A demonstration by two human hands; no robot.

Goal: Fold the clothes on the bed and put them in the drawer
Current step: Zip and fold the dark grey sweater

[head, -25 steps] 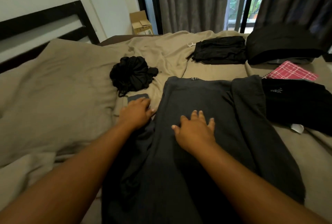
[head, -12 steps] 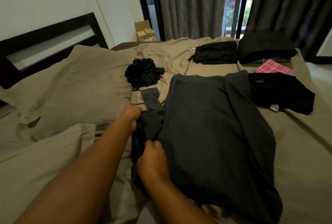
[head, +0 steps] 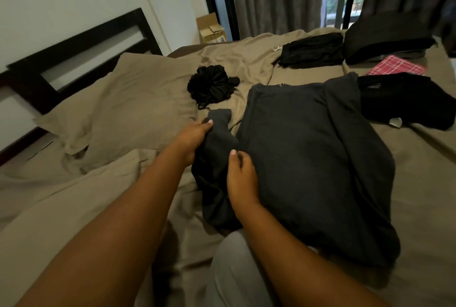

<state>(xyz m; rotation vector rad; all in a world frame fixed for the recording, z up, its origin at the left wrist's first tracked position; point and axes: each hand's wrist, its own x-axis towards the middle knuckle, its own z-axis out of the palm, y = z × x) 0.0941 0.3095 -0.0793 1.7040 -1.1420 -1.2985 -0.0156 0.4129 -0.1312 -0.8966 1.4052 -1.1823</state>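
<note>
A dark grey sweater (head: 308, 149) lies spread on the bed with its right sleeve folded in over the body. Its left sleeve (head: 217, 131) is bunched at the left side. My left hand (head: 195, 134) grips that sleeve near the cuff, thumb on top. Lower on the same sleeve, at the sweater's left edge, my right hand (head: 240, 178) holds the cloth with curled fingers. A crumpled black garment (head: 209, 87) lies beyond the sleeve. A black garment (head: 404, 99) lies to the right, and folded black clothes (head: 313, 50) sit at the far side.
A tan pillow (head: 128, 104) lies left, under a black headboard (head: 74, 45). A red plaid cloth (head: 394, 67) and a black bag (head: 385, 35) sit at the far right. A cardboard box (head: 212, 28) stands by the curtains. My grey-clad knee (head: 234, 272) is at the bottom.
My right hand left the flat front of the sweater and came to its left edge, taking hold of the sleeve. My left hand gathered the sleeve and now grips it closer to the cuff.
</note>
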